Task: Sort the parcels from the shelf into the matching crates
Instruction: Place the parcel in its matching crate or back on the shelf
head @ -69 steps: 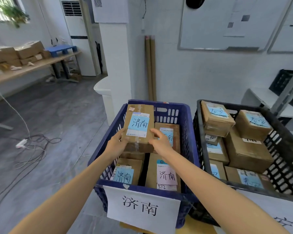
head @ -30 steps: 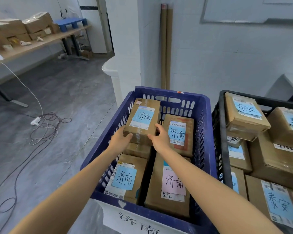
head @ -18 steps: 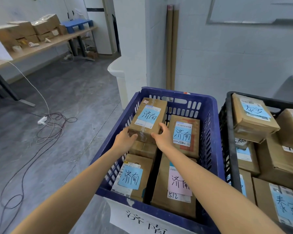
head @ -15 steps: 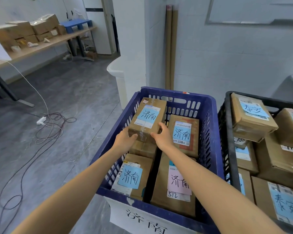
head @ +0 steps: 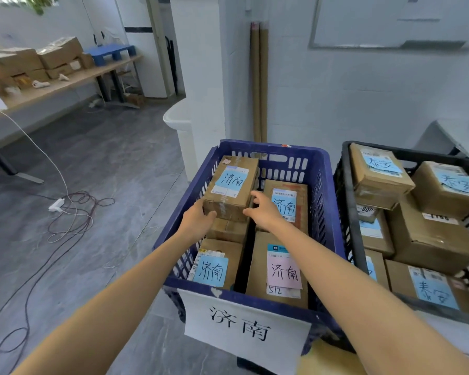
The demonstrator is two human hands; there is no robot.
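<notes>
The left hand is gripping the near left corner of a cardboard parcel with a blue 济南 note. The parcel is lying at the far left of the blue crate, on top of a lower box. The right hand is hovering just beside the parcel's near right corner, fingers spread and holding nothing.

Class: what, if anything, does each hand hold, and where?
The left hand grips the top parcel at its near left corner; right hand open, holding nothing.
</notes>
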